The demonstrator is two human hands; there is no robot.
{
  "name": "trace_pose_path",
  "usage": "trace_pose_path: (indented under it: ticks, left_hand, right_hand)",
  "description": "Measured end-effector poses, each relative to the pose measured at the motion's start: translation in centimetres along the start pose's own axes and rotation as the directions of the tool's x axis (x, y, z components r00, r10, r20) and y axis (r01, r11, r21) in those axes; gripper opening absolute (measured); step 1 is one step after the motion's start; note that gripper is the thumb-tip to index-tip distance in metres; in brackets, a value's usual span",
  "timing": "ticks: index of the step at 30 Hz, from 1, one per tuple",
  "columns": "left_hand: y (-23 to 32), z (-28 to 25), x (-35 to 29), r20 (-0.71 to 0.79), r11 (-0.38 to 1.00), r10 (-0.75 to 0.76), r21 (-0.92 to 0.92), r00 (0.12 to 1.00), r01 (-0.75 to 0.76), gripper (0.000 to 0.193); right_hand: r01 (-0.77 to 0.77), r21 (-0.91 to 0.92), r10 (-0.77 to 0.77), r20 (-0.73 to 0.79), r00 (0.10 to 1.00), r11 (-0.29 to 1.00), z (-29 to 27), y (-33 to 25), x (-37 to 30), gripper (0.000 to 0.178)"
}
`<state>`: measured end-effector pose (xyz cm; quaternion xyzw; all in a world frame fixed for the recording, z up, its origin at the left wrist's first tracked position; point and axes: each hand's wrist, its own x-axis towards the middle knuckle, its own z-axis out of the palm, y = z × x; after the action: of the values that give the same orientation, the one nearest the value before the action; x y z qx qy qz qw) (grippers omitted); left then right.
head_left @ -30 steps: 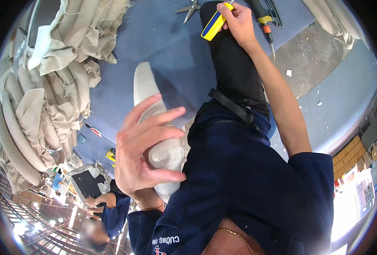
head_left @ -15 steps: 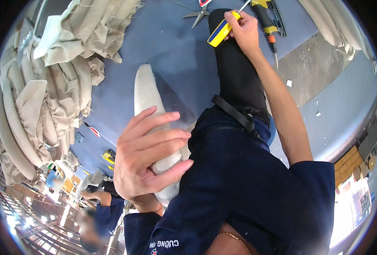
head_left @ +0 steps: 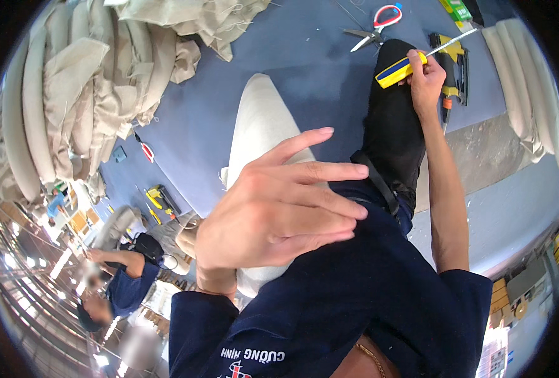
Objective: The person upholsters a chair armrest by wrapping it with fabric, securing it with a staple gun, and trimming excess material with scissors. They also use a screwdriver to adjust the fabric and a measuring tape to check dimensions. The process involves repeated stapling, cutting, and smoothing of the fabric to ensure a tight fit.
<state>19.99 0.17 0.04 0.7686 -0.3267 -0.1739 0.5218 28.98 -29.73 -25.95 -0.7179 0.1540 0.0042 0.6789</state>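
Observation:
In my right hand (head_left: 427, 85) is a screwdriver (head_left: 395, 72) with a yellow and blue handle, its metal shaft pointing away to the upper right. That hand rests by my black-trousered knee. A long padded piece (head_left: 264, 116) covered in light beige fabric lies along my lap, its narrow end pointing away from me. My left hand (head_left: 279, 205) lies over this piece with its fingers stretched out to the right; it grips nothing that I can see. The palm side and the part of the piece below it are hidden.
Red-handled scissors (head_left: 380, 28) lie beyond my knee, with a yellow and black staple gun (head_left: 453, 69) to their right. Beige padded pieces are piled at the left (head_left: 59, 107) and far right (head_left: 525, 82). Another person (head_left: 125, 277) works at lower left.
My left hand has slid right across the padded piece and its fingers have straightened. The piece now shows a broader face. The view has shifted; the screwdriver stays in my right hand.

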Motion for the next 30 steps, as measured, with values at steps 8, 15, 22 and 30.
trace_pose_path:
  ticks: [8,15,22,30]
  left_hand:
    - [7.5,4.8,-6.9,-0.548,0.786,-0.437,0.154,0.714,0.599,0.084]
    - [9.3,5.8,-11.7,-0.716,0.619,-0.423,0.218,0.555,0.754,0.095]
    - [9.9,3.2,-21.3,-0.845,0.506,-0.409,0.105,0.345,0.856,0.072]
    - [9.7,2.4,-19.5,-0.814,0.479,-0.401,0.206,0.421,0.854,0.066]
  right_hand:
    - [0.056,0.03,-0.057,0.02,0.998,0.998,0.5,0.4,0.2,0.03]
    - [0.186,-0.305,-0.173,0.07,0.982,0.934,0.5,0.2,0.5,0.032]
    - [0.183,-0.404,0.0,0.413,0.911,0.896,5.0,-3.8,-0.7,0.037]
    - [0.549,-0.79,0.065,0.584,0.809,0.275,1.7,4.1,-2.9,0.05]
